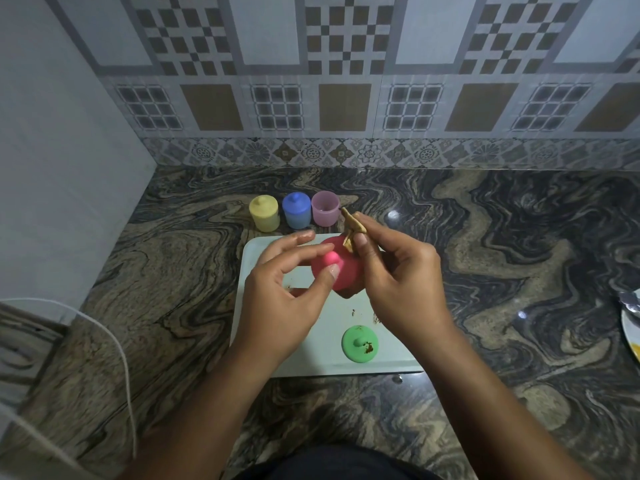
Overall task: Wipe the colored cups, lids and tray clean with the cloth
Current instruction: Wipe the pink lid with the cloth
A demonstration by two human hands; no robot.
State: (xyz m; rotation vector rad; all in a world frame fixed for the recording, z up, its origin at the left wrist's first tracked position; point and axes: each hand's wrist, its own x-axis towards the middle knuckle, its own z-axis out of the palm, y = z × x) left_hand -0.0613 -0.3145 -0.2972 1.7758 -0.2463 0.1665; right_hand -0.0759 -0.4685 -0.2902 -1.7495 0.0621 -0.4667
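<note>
Mid-frame, over the tray (277, 355): left hand (284, 299) pinching pink lid (337, 268); right hand (401, 282) just beside, fingers closed on cloth (351, 230).

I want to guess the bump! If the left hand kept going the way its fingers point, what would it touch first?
Probably the pink lid: the left hand already has fingertips at its knob. Beyond it is the right hand holding the cloth.

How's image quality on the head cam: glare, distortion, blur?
Head view: dim, bluish light; small specular glints on the polished countertop; wide-angle bowing curves the wall tiles at the edges; soft focus overall, with the left hand and red lid slightly blurred.
</note>
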